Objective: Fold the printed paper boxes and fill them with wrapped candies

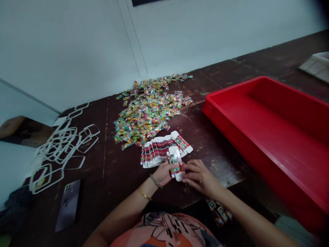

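My left hand [164,174] holds a small printed candy carton [175,161] between thumb and fingers, its white end flaps standing out at top and bottom. My right hand [199,175] is at the carton's right side, with bent fingertips on the edge near the lower flap. Part of the fingertips' contact is hidden. Just beyond both hands lies a fanned row of flattened cartons [156,151], red and white, overlapping one another. Behind the row spreads a pile of small clear packets with colourful candies [149,113].
A large red tray [241,137] stands on the right of the dark table [205,151]. At left are tangled white strap loops [61,144], a cardboard box [28,130] and a phone [68,206]. More printed cartons [219,212] lie below my right forearm. A wall runs behind.
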`<act>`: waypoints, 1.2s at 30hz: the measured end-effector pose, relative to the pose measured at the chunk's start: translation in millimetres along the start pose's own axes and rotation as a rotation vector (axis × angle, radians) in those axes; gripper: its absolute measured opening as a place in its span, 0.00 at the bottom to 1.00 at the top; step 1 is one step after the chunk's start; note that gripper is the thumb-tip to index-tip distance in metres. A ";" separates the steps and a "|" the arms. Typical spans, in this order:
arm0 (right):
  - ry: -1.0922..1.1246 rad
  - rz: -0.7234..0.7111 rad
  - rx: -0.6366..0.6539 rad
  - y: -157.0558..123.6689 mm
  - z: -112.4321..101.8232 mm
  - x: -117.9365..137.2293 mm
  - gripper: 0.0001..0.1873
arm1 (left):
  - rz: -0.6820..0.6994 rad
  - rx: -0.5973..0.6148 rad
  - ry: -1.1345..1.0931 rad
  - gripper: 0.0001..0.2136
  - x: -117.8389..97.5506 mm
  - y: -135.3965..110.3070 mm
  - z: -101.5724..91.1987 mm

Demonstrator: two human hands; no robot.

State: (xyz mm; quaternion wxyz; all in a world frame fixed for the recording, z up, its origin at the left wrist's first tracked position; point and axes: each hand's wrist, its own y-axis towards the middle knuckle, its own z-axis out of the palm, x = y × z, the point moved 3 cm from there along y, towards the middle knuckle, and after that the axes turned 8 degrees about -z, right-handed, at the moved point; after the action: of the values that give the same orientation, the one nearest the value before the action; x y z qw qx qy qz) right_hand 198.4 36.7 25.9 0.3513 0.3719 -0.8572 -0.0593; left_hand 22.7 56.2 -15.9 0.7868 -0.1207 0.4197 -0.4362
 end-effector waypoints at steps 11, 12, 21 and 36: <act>0.519 0.287 0.015 27.2 15.6 7.5 0.09 | -0.168 0.092 0.229 0.16 17.9 -19.5 18.2; 0.607 0.286 0.096 27.6 14.0 9.2 0.10 | -0.161 0.157 0.301 0.15 17.2 -21.9 20.1; 0.794 0.505 -0.130 1.7 43.6 13.2 0.10 | 0.227 -0.216 0.516 0.21 34.2 -30.5 -2.0; 1.503 0.946 0.120 -28.1 90.5 52.6 0.15 | 0.059 -0.245 0.544 0.13 46.4 -86.0 -8.6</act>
State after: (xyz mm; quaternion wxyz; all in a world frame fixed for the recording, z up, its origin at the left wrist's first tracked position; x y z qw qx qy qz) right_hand 131.5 -33.6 -22.4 0.7887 -0.0624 -0.4655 0.3967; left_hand -21.8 -29.7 0.9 0.6374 -0.0809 0.6680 -0.3755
